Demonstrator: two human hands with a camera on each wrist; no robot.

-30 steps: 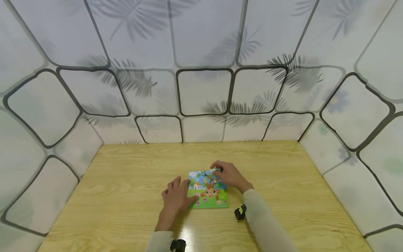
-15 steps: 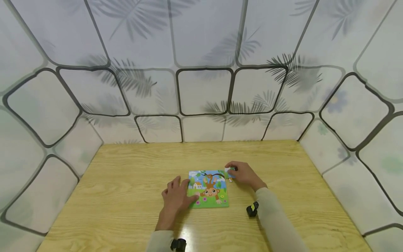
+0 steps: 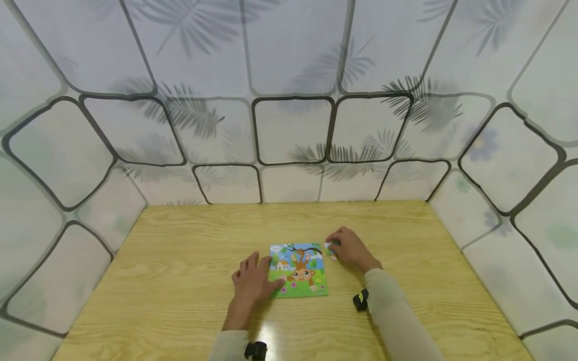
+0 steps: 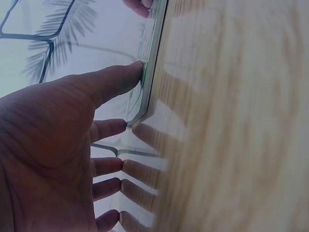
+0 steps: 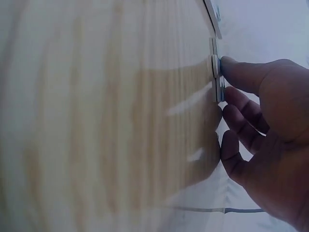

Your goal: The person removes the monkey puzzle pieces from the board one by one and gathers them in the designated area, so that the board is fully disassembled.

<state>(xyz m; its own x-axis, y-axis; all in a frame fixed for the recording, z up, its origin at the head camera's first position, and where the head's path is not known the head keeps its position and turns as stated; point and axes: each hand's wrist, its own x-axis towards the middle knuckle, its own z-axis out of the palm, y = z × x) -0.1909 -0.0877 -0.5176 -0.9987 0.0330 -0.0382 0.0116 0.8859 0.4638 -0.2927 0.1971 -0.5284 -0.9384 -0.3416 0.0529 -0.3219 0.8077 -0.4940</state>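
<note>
A square puzzle board (image 3: 298,271) with a hanging monkey picture lies flat on the table. My left hand (image 3: 254,282) steadies it from the left, thumb on its face near the lower left corner, index fingertip at its left edge. The other left fingers (image 4: 107,166) are spread, tips down on the table. Just right of the board's top right corner, my right hand (image 3: 353,249) holds a small jigsaw piece (image 3: 328,249). In the right wrist view the thumb presses on the piece (image 5: 216,72) close over the tabletop, with curled fingers beside it. Part of the piece is hidden under the hand.
The light wood table (image 3: 189,250) runs back to a pale wall (image 3: 293,130) with a leaf and stone pattern. Similar panels stand at the left and right sides. A black wrist camera (image 3: 361,300) sits at the right sleeve, another wrist camera (image 3: 256,350) at the left.
My right hand has moved right from the board's top right corner with the jigsaw piece, then shifted slightly and turned it beside the board. The left hand has stayed in place.
</note>
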